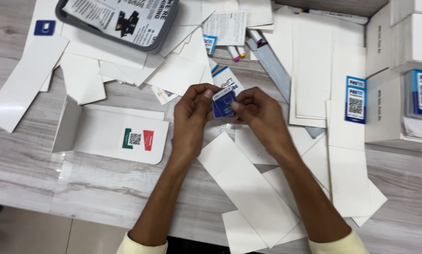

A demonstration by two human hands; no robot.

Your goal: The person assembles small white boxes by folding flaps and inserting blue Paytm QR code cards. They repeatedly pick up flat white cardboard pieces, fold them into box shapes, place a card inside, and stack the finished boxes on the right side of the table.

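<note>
At the middle of the table (27, 174), between the two sets of fingertips, sits a small blue card (223, 103) with a white strip along its top edge. The left hand (192, 117) pinches its left side, thumb on the face and fingers curled behind, while the right hand (258, 113) closes thumb and forefinger on its right edge. Both hands are closed on the card and hold it above the tabletop, tilted up toward the camera, likely so that its face can be read or its layers worked apart; whether it is one card or a few stacked together is hard to tell.

Just beyond the hands another blue-and-white card (227, 77) lies flat on a heap of white paper slips (173, 73). Below the wrists, long white strips (248, 193) fan out across the wood, overlapping loosely as if dropped there. To the left lies a folded white sleeve (112, 134) with a small green, white and red label, opened flat. At the top left a grey tray (159, 42) holds a printed sheet. To the right, tall white sheets (314, 70) lie stacked, one carrying a blue sticker (355, 99), and white boxes (399, 42) stand at the table's right edge, near at hand. A few pens (237, 51) rest near the top among the papers.
</note>
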